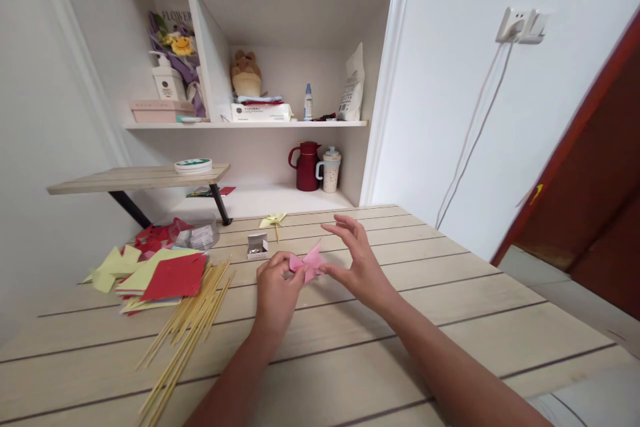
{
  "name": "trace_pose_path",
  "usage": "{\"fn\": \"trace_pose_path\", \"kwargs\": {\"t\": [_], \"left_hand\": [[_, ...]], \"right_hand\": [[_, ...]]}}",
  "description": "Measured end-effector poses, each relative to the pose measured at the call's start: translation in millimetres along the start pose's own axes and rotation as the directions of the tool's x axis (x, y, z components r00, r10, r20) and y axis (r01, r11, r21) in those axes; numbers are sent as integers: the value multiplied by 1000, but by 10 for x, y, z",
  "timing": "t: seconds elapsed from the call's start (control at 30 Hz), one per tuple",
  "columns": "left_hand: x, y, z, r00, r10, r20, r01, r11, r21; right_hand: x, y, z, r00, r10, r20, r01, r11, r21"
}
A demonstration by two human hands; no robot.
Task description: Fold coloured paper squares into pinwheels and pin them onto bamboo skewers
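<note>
Both hands are on the pink paper (306, 263), held just above the table (450, 320): left hand (274, 287) curled shut on it, right hand (356, 265) pinching one tip, other fingers spread. Folding's mid-way, I'd say; pinning it calls for a stick (187, 327).

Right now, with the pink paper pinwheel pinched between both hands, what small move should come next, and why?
Probably keep the left hand pinching the pink paper pinwheel while the right hand reaches for a bamboo skewer. The folded vanes look gathered, the pinwheel has no stick yet, and the yellow pinwheel further back already sits on one.
</note>
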State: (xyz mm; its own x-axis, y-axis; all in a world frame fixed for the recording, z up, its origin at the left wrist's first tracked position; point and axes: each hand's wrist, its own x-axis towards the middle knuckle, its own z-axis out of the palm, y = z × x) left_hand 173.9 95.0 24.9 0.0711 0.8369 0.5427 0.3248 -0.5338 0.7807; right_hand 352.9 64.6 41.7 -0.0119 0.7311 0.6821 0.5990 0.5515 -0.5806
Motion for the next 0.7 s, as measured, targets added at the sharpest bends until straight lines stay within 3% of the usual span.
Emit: {"fn": "trace_pose_path", "kwargs": {"t": [0.07, 0.17, 0.27, 0.33, 0.47, 0.7], "left_hand": [[-9, 7, 11, 1000, 15, 11, -15, 1000, -12], [-18, -19, 28, 991, -130, 26, 133, 972, -194], [-20, -48, 37, 942, -321, 101, 332, 841, -428], [-21, -43, 43, 914, -384, 132, 395, 761, -514], [-31, 1, 56, 892, -430, 141, 425, 692, -583], [-56, 8, 85, 897, -410, 167, 424, 686, -592]], "right_hand": [[-4, -10, 8, 1000, 15, 26, -16, 999, 34], [-13, 17, 45, 981, 170, 95, -188, 952, 242], [-25, 45, 104, 897, 360, 256, -440, 776, 451], [-29, 30, 143, 854, 400, 332, -520, 674, 525], [-19, -63, 182, 851, 380, 362, -524, 583, 621], [11, -122, 158, 874, 377, 307, -484, 609, 628]]}}
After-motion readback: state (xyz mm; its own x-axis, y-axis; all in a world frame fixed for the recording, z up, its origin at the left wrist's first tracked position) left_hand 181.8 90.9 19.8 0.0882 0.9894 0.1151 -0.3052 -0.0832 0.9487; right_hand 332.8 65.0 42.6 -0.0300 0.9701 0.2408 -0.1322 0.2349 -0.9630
